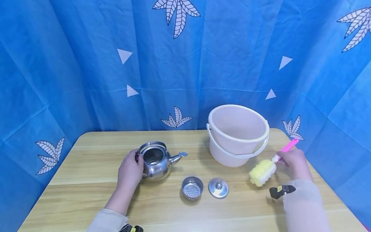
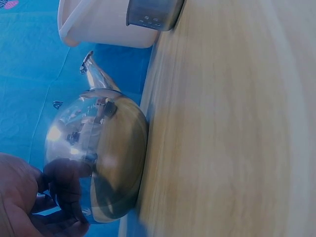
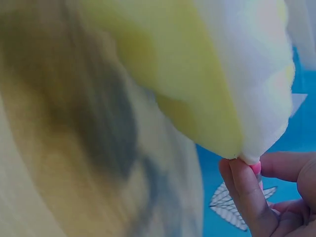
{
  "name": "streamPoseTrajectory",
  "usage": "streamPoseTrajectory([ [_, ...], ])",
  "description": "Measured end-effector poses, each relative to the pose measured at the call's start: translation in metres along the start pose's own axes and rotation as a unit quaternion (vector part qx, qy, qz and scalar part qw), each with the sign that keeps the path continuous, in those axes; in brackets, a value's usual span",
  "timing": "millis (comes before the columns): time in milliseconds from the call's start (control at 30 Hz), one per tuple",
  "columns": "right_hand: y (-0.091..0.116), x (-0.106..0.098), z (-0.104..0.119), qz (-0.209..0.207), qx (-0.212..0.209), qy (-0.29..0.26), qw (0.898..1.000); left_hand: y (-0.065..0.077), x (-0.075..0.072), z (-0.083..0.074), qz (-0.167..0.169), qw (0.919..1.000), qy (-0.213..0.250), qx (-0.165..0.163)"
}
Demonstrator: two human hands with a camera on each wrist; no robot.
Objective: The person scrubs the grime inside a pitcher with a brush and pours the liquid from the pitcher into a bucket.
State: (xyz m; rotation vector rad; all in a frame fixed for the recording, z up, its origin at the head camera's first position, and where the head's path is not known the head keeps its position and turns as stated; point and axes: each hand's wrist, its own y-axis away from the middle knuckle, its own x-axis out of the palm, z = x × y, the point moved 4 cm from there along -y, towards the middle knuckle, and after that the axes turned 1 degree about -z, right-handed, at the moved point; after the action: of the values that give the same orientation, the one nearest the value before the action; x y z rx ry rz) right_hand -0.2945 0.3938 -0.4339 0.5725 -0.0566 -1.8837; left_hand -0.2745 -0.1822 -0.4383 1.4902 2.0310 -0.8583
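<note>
On the left of the table, my left hand [image 1: 131,169] grips the side of a shiny steel teapot [image 1: 157,169], fingers curled at its handle. The teapot is uncovered, and its spout points right; in the left wrist view its rounded body [image 2: 106,158] stands upright on the wood. My right hand [image 1: 295,162] pinches the pink handle [image 1: 290,145] of a sponge bottle brush near its neck. The brush's yellow and white sponge head [image 1: 262,172] hangs over the table, tilted down to the left. In the right wrist view that sponge [image 3: 197,74] fills the upper part.
A white bucket [image 1: 236,149] with its bail handle lowered stands at the back right. A perforated steel strainer cup [image 1: 192,188] and a small round steel lid [image 1: 218,188] lie mid-table. Blue curtains [image 1: 167,58] hang behind the wooden table [image 1: 174,212].
</note>
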Motion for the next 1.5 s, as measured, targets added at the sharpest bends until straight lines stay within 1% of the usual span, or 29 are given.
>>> streamPoseTrajectory([
  [67, 0.004, -0.003, 0.003, -0.005, -0.003, 0.033, 0.999, 0.000, 0.000, 0.000, -0.001, 1.0000, 0.000, 0.001],
  [133, 0.007, -0.005, 0.007, -0.006, -0.024, 0.042, 0.999, 0.000, 0.000, 0.000, -0.003, 1.0000, -0.001, 0.002],
  [533, 0.022, -0.009, 0.027, -0.014, -0.049, 0.052, 0.997, -0.001, -0.002, 0.000, -0.007, 1.0000, 0.000, 0.005],
  [867, 0.038, -0.013, 0.049, -0.031, -0.073, 0.055, 0.995, -0.001, -0.001, -0.001, -0.007, 1.0000, 0.002, 0.006],
  [1167, 0.052, -0.017, 0.067, -0.042, -0.082, 0.105, 0.990, -0.002, -0.003, -0.004, -0.012, 0.9999, 0.000, 0.007],
  [1400, 0.066, -0.019, 0.079, -0.047, -0.100, 0.119, 0.987, -0.001, 0.000, -0.001, 0.008, 0.9999, 0.007, -0.005],
  [1500, 0.073, -0.018, 0.086, -0.046, -0.112, 0.126, 0.985, 0.000, 0.001, 0.000, 0.007, 0.9999, 0.007, -0.004],
])
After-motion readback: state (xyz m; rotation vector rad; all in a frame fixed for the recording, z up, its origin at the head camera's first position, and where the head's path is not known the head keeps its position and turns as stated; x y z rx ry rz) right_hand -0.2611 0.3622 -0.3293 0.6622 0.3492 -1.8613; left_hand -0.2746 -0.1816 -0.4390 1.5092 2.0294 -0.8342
